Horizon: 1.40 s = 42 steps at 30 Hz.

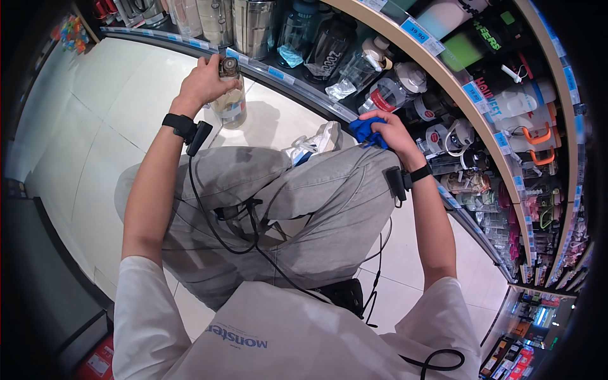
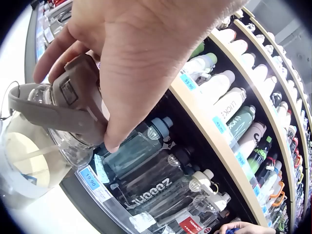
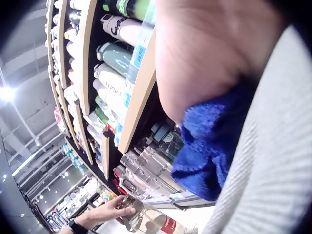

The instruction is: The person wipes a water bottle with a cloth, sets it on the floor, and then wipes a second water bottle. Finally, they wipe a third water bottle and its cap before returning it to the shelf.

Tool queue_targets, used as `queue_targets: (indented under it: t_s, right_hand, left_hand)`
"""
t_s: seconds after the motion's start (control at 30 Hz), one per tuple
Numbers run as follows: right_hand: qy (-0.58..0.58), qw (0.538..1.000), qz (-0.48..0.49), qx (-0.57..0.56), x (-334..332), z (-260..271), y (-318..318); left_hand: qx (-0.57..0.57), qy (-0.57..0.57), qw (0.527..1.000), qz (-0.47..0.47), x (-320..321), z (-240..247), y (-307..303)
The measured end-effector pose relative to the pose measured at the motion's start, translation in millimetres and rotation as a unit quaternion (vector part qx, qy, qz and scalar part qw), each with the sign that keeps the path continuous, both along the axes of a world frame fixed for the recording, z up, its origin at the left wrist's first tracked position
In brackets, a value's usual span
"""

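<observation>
In the head view the left hand (image 1: 204, 82) grips a clear bottle (image 1: 230, 109) by its brown-grey lid, over the floor beside the lowest shelf. The left wrist view shows the thumb and fingers of that hand (image 2: 131, 53) around the lid (image 2: 78, 97), with its carry loop facing the camera. The right hand (image 1: 394, 134) holds a bunched blue cloth (image 1: 368, 130) near the right knee, by the shelf edge. In the right wrist view the cloth (image 3: 207, 141) hangs under the right hand (image 3: 209, 53); its fingertips are hidden there.
Curved shelves (image 1: 354, 19) of bottles with price tags (image 1: 280, 76) run along the front and right. Clear and dark bottles (image 1: 329, 47) stand on the lowest shelf. A shoe (image 1: 323, 140) and bent legs lie between the hands. Cables (image 1: 253, 234) hang across the lap.
</observation>
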State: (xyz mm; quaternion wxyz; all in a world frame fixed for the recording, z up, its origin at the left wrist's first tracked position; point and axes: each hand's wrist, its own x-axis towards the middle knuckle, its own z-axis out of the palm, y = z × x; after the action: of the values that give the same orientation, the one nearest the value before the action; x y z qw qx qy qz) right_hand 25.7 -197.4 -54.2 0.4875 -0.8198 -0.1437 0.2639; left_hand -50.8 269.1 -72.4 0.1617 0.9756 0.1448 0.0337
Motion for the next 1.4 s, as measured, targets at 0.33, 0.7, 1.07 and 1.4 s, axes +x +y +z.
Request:
queue_targets:
  t_s: [0.33, 0.7, 1.07, 1.4]
  right_hand:
    - [0.165, 0.920, -0.231, 0.271, -1.4, 1.6, -40.9]
    - [0.088, 0.892, -0.353, 0.268, 39.3, 28.1, -136.6]
    - [-0.331, 0.771, -0.298, -0.455, 108.9, 40.9, -138.4]
    - [-0.557, 0.697, -0.147, -0.428, 179.1, 24.7, -182.1]
  left_hand:
    - [0.002, 0.010, 1.000, -0.029, -5.5, 1.0, -2.1]
    - [-0.075, 0.019, 0.996, -0.047, -13.6, 0.1, 6.9]
    - [-0.077, -0.019, 0.996, -0.044, -18.4, -7.8, 6.7]
    - [-0.084, -0.022, 0.995, -0.046, -18.9, -7.5, 5.2]
